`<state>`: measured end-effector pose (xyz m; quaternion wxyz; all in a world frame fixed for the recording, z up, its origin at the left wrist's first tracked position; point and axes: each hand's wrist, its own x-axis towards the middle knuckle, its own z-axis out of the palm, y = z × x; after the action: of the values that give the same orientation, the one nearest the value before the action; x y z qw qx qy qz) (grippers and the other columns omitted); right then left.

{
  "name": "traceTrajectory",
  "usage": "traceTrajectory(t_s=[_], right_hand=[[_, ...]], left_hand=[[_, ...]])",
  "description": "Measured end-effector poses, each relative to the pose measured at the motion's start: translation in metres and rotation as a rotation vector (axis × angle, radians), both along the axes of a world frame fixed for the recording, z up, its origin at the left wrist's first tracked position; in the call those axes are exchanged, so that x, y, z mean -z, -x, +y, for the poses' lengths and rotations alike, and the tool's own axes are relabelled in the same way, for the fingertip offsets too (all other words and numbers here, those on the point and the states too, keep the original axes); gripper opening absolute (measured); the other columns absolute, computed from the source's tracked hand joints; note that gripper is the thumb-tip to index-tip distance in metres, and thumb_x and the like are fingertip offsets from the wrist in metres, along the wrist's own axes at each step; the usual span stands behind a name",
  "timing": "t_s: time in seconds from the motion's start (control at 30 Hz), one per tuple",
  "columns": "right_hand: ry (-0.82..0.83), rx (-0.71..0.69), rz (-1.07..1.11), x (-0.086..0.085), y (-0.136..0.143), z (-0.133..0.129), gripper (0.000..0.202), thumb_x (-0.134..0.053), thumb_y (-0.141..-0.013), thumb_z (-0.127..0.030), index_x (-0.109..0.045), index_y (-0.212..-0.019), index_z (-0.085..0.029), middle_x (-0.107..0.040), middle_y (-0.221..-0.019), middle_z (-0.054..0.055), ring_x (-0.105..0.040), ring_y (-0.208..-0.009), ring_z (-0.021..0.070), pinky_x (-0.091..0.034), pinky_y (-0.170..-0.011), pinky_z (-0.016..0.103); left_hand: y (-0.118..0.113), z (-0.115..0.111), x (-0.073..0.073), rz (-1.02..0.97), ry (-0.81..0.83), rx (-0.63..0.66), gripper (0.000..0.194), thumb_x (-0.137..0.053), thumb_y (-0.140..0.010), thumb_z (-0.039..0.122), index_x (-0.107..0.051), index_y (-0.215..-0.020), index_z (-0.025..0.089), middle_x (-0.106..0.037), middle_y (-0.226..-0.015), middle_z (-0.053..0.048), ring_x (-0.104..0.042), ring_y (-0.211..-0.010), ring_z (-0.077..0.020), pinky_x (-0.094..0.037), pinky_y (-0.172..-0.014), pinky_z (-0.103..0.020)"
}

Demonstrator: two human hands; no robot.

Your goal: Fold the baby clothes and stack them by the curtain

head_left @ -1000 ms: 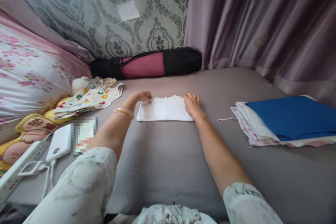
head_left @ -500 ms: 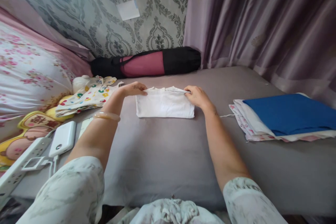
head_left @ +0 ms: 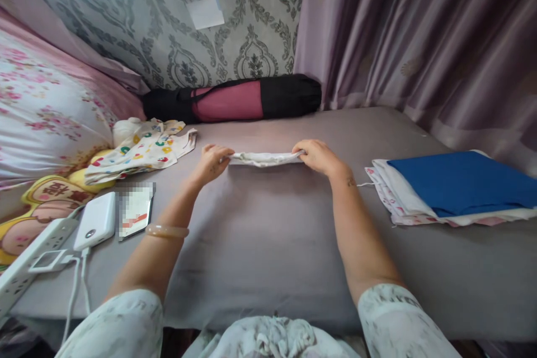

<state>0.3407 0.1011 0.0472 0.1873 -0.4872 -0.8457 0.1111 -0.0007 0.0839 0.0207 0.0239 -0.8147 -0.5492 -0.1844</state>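
Note:
A folded white cloth (head_left: 266, 159) is stretched level between both hands over the grey bed sheet (head_left: 260, 235), seen nearly edge-on as a narrow band. My left hand (head_left: 213, 162) pinches its left end between thumb and fingers. At the opposite end, my right hand (head_left: 315, 155) grips the right corner the same way. The cloth's lower face is hidden from view. A pale bangle (head_left: 166, 231) circles my left forearm.
Folded clothes with a blue piece (head_left: 461, 182) on top lie at right. Left are a patterned garment (head_left: 145, 151), a phone (head_left: 136, 212), a white power bank (head_left: 96, 218) and a power strip (head_left: 37, 246). A black and pink bag (head_left: 230, 102) lies along the wall.
The white cloth has tilted from showing its broad face to a thin edge. My left hand has shifted slightly left and down, uncovering the phone; both hands still hold the cloth.

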Motion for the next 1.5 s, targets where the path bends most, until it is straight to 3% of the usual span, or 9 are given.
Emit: traceTrajectory(t_s=[0.17, 0.37, 0.5, 0.57, 0.67, 0.8, 1.0, 1.2, 1.5], right_hand=[[0.269, -0.04, -0.085, 0.008, 0.001, 0.001, 0.032, -0.055, -0.075, -0.005, -0.074, -0.094, -0.023, -0.073, -0.1, 0.003, -0.064, -0.088, 0.0154, -0.042, -0.075, 0.02], [0.485, -0.048, -0.226, 0.013, 0.002, 0.001, 0.043, -0.058, -0.067, -0.002, -0.076, -0.099, -0.024, -0.073, -0.102, 0.001, -0.065, -0.083, 0.0139, -0.044, -0.071, 0.019], [0.602, -0.086, -0.261, 0.008, 0.001, -0.001, 0.034, -0.062, -0.071, -0.008, -0.076, -0.1, -0.02, -0.075, -0.093, 0.002, -0.066, -0.078, 0.0156, -0.045, -0.066, 0.02], [0.519, -0.059, -0.202, 0.007, 0.008, -0.002, 0.028, -0.058, -0.079, -0.014, -0.076, -0.1, -0.019, -0.075, -0.093, 0.003, -0.067, -0.082, 0.0178, -0.047, -0.069, 0.022], [0.18, 0.093, -0.076, 0.014, 0.033, -0.005, 0.035, -0.046, -0.092, -0.021, -0.068, -0.118, -0.016, -0.069, -0.117, 0.01, -0.063, -0.108, 0.0233, -0.045, -0.091, 0.03], [-0.11, 0.128, -0.041, 0.039, 0.076, -0.011, 0.05, -0.034, -0.097, -0.023, -0.043, -0.144, -0.009, -0.038, -0.153, 0.015, -0.029, -0.143, 0.0257, -0.019, -0.117, 0.046], [-0.062, 0.069, -0.154, 0.069, 0.097, -0.016, 0.055, -0.027, -0.098, -0.027, -0.035, -0.149, -0.01, -0.026, -0.159, 0.011, -0.016, -0.148, 0.0241, -0.006, -0.119, 0.049], [0.069, 0.065, -0.202, 0.075, 0.096, -0.013, 0.057, -0.025, -0.097, -0.028, -0.032, -0.152, -0.013, -0.031, -0.157, 0.007, -0.022, -0.146, 0.0239, -0.011, -0.119, 0.048], [0.061, 0.072, -0.188, 0.071, 0.095, -0.012, 0.056, -0.024, -0.098, -0.028, -0.031, -0.151, -0.011, -0.03, -0.158, 0.01, -0.021, -0.146, 0.025, -0.013, -0.118, 0.05]], left_hand=[[0.002, -0.025, 0.033, 0.012, 0.059, 0.036, 0.029, -0.044, -0.082, 0.018, -0.065, -0.102, 0.022, -0.071, -0.107, -0.006, -0.062, -0.102, -0.0208, -0.028, -0.108, -0.045], [-0.002, -0.043, 0.034, 0.07, 0.176, 0.1, 0.041, -0.043, -0.07, 0.009, -0.065, -0.101, 0.024, -0.069, -0.111, -0.004, -0.059, -0.106, -0.0216, -0.027, -0.107, -0.047], [-0.005, -0.042, 0.03, 0.048, 0.232, 0.059, 0.038, -0.043, -0.067, 0.008, -0.067, -0.091, 0.023, -0.07, -0.105, -0.002, -0.062, -0.101, -0.021, -0.03, -0.107, -0.047], [-0.011, -0.037, 0.027, 0.0, 0.211, 0.008, 0.033, -0.041, -0.073, 0.008, -0.067, -0.088, 0.022, -0.071, -0.097, -0.002, -0.064, -0.094, -0.0199, -0.036, -0.103, -0.044], [-0.031, -0.027, 0.023, -0.099, 0.118, -0.08, 0.032, -0.041, -0.084, 0.014, -0.066, -0.104, 0.02, -0.07, -0.104, -0.006, -0.065, -0.096, -0.021, -0.045, -0.095, -0.038], [-0.069, -0.013, 0.028, -0.108, 0.075, -0.11, 0.039, -0.038, -0.096, 0.027, -0.053, -0.131, 0.018, -0.056, -0.138, -0.012, -0.05, -0.128, -0.0255, -0.037, -0.108, -0.046], [-0.097, -0.006, 0.05, 0.043, 0.165, -0.145, 0.053, -0.023, -0.101, 0.039, -0.035, -0.149, 0.018, -0.03, -0.158, -0.01, -0.017, -0.148, -0.0286, -0.015, -0.119, -0.054], [-0.096, -0.005, 0.058, 0.068, 0.312, -0.148, 0.055, -0.021, -0.101, 0.041, -0.029, -0.152, 0.022, -0.03, -0.158, -0.007, -0.022, -0.147, -0.028, -0.019, -0.118, -0.051], [-0.094, -0.005, 0.052, 0.072, 0.262, -0.137, 0.055, -0.022, -0.101, 0.042, -0.033, -0.15, 0.02, -0.032, -0.157, -0.01, -0.024, -0.146, -0.0278, -0.02, -0.118, -0.052]])
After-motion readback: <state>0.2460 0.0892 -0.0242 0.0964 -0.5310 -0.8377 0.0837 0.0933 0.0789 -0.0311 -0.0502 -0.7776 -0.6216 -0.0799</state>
